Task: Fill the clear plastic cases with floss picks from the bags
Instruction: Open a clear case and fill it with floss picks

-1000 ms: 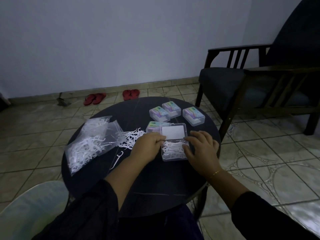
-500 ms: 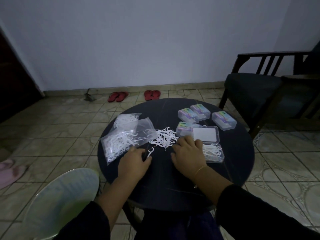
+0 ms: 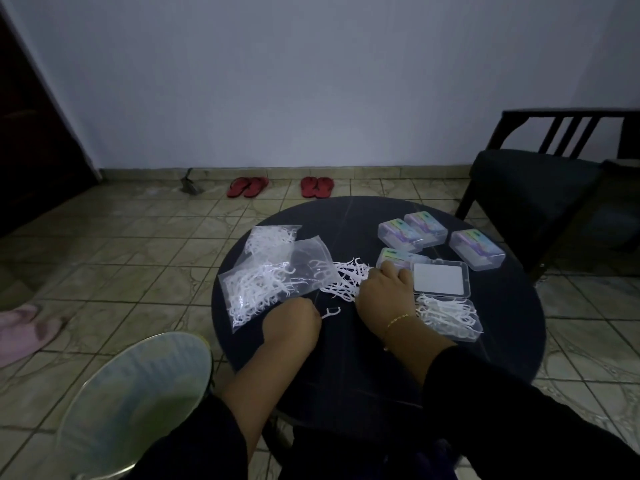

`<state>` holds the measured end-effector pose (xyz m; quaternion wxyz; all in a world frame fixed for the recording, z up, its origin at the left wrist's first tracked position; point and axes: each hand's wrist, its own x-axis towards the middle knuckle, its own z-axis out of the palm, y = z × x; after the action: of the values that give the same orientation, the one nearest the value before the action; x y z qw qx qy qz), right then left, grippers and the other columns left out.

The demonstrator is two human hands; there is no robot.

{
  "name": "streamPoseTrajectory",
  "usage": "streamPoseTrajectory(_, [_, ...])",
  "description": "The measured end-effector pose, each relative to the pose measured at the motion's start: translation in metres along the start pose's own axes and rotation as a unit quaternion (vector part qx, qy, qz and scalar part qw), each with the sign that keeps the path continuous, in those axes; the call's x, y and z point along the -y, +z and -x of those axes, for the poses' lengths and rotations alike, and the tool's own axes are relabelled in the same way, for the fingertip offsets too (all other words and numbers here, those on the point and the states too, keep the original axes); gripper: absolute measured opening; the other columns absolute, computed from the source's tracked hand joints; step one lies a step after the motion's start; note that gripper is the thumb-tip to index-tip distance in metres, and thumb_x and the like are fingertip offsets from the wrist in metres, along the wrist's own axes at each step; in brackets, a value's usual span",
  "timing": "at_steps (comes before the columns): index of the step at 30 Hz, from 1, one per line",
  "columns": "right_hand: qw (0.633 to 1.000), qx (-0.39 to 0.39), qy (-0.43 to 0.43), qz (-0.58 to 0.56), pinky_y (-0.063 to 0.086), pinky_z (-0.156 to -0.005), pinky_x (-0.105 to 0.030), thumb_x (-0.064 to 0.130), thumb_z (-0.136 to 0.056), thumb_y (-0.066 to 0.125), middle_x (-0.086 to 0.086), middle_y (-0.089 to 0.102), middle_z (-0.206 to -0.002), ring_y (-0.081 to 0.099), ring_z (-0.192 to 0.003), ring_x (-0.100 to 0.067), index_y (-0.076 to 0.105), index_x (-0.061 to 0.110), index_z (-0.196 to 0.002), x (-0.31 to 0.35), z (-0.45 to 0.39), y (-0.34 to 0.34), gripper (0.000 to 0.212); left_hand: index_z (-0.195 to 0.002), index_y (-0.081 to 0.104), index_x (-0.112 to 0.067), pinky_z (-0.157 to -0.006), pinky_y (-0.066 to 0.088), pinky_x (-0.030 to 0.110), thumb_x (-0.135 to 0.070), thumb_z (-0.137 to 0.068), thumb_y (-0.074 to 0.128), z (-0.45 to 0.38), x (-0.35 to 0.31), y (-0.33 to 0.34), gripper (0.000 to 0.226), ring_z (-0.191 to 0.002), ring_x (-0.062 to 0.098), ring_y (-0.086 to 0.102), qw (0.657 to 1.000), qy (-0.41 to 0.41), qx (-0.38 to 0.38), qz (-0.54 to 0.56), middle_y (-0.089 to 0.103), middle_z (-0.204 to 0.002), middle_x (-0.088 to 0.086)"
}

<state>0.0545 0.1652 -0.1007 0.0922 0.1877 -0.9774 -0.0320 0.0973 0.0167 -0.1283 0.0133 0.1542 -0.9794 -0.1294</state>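
On the round dark table (image 3: 502,341), an open clear case (image 3: 440,277) lies to the right, and its near half (image 3: 453,318) holds white floss picks. A loose pile of floss picks (image 3: 343,277) spills from the mouth of a clear bag (image 3: 277,278); a second bag (image 3: 270,237) lies behind it. My right hand (image 3: 384,294) is on the pile's right end, fingers curled over the picks. My left hand (image 3: 292,318) sits at the bag's near edge and pinches a single floss pick (image 3: 331,311) that sticks out to the right.
Several closed cases with coloured labels (image 3: 478,249) stand at the table's far right. A dark armchair (image 3: 533,188) is to the right. A pale round stool seat (image 3: 135,403) is at the near left. Red sandals (image 3: 247,187) lie by the wall.
My right hand left the open case and moved left onto the loose pile. My left hand moved from the case to the single pick near the bag and took hold of it.
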Motion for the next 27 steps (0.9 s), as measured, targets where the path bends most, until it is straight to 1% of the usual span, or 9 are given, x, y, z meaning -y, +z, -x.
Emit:
streamPoseTrajectory(4, [0.999, -0.008, 0.030, -0.012, 0.026, -0.092, -0.041, 0.024, -0.089, 0.045, -0.003, 0.058, -0.114, 0.037, -0.116, -0.026, 0.065, 0.013, -0.104, -0.007, 0.005, -0.004, 0.027, -0.087, 0.070, -0.018, -0.061, 0.043, 0.029, -0.028, -0.087, 0.054, -0.001, -0.004, -0.004, 0.019, -0.082, 0.021, 0.064, 0.999, 0.007, 0.028, -0.027, 0.067, -0.090, -0.001])
streamPoseTrajectory(9, [0.991, -0.034, 0.099, -0.085, 0.028, -0.092, -0.042, 0.032, -0.090, 0.043, -0.002, 0.060, -0.107, 0.041, -0.113, -0.024, 0.066, 0.016, -0.099, -0.025, 0.013, -0.020, 0.029, -0.091, 0.068, -0.016, -0.060, 0.040, 0.029, -0.029, -0.086, 0.056, 0.010, -0.008, -0.005, 0.018, -0.082, 0.020, 0.062, 0.999, 0.041, 0.007, -0.023, 0.065, -0.093, 0.001])
streamPoseTrajectory(13, [0.970, 0.004, 0.163, -0.178, 0.031, -0.093, -0.043, 0.029, -0.092, 0.042, -0.005, 0.060, -0.102, 0.043, -0.113, -0.026, 0.064, 0.017, -0.082, -0.043, 0.017, -0.038, 0.028, -0.096, 0.065, -0.016, -0.065, 0.042, 0.031, -0.023, -0.091, 0.050, 0.017, -0.016, -0.010, 0.018, -0.089, 0.022, 0.061, 0.999, 0.048, 0.003, -0.009, 0.063, -0.101, 0.002])
streamPoseTrajectory(16, [0.944, 0.055, 0.196, -0.261, 0.035, -0.084, -0.039, 0.025, -0.092, 0.042, -0.005, 0.057, -0.089, 0.051, -0.101, -0.025, 0.055, 0.020, -0.068, -0.060, 0.014, -0.046, 0.028, -0.094, 0.063, -0.019, -0.070, 0.043, 0.031, -0.023, -0.092, 0.047, 0.023, -0.024, -0.013, 0.017, -0.090, 0.022, 0.060, 0.998, 0.059, -0.016, 0.013, 0.063, -0.102, 0.000])
streamPoseTrajectory(18, [0.922, 0.062, 0.204, -0.323, 0.039, -0.082, -0.037, 0.024, -0.091, 0.045, -0.005, 0.060, -0.084, 0.055, -0.091, -0.023, 0.062, 0.016, -0.073, -0.075, 0.016, -0.044, 0.026, -0.091, 0.064, -0.022, -0.072, 0.047, 0.032, -0.023, -0.094, 0.047, 0.026, -0.032, -0.016, 0.017, -0.088, 0.020, 0.060, 0.995, 0.078, -0.036, 0.043, 0.065, -0.102, -0.002])
streamPoseTrajectory(20, [0.897, 0.052, 0.201, -0.390, 0.045, -0.087, -0.045, 0.024, -0.090, 0.049, -0.010, 0.065, -0.090, 0.058, -0.088, -0.027, 0.068, 0.010, -0.087, -0.092, 0.022, -0.043, 0.024, -0.105, 0.065, -0.024, -0.080, 0.048, 0.032, -0.027, -0.096, 0.048, 0.027, -0.040, -0.018, 0.019, -0.097, 0.019, 0.061, 0.991, 0.095, -0.056, 0.078, 0.065, -0.109, -0.003])
streamPoseTrajectory(22, [0.885, 0.053, 0.193, -0.421, 0.047, -0.089, -0.047, 0.025, -0.090, 0.053, -0.011, 0.065, -0.091, 0.055, -0.082, -0.027, 0.068, 0.006, -0.093, -0.107, 0.031, -0.043, 0.025, -0.113, 0.064, -0.024, -0.085, 0.048, 0.032, -0.028, -0.096, 0.049, 0.028, -0.049, -0.019, 0.023, -0.103, 0.018, 0.059, 0.986, 0.110, -0.067, 0.107, 0.063, -0.115, -0.002])
streamPoseTrajectory(24, [0.893, 0.067, 0.188, -0.403, 0.048, -0.091, -0.045, 0.028, -0.093, 0.053, -0.004, 0.065, -0.089, 0.058, -0.084, -0.021, 0.068, 0.013, -0.094, -0.120, 0.038, -0.040, 0.021, -0.110, 0.066, -0.022, -0.083, 0.046, 0.030, -0.027, -0.097, 0.050, 0.028, -0.060, -0.018, 0.022, -0.100, 0.016, 0.059, 0.980, 0.133, -0.073, 0.130, 0.062, -0.115, -0.002])
streamPoseTrajectory(27, [0.922, 0.071, 0.183, -0.334, 0.047, -0.092, -0.046, 0.035, -0.094, 0.052, 0.000, 0.063, -0.087, 0.058, -0.091, -0.020, 0.059, 0.030, -0.077, -0.137, 0.045, -0.032, 0.019, -0.109, 0.066, -0.020, -0.080, 0.040, 0.023, -0.024, -0.097, 0.050, 0.025, -0.076, -0.013, 0.021, -0.098, 0.013, 0.057, 0.968, 0.161, -0.072, 0.177, 0.060, -0.112, -0.001])
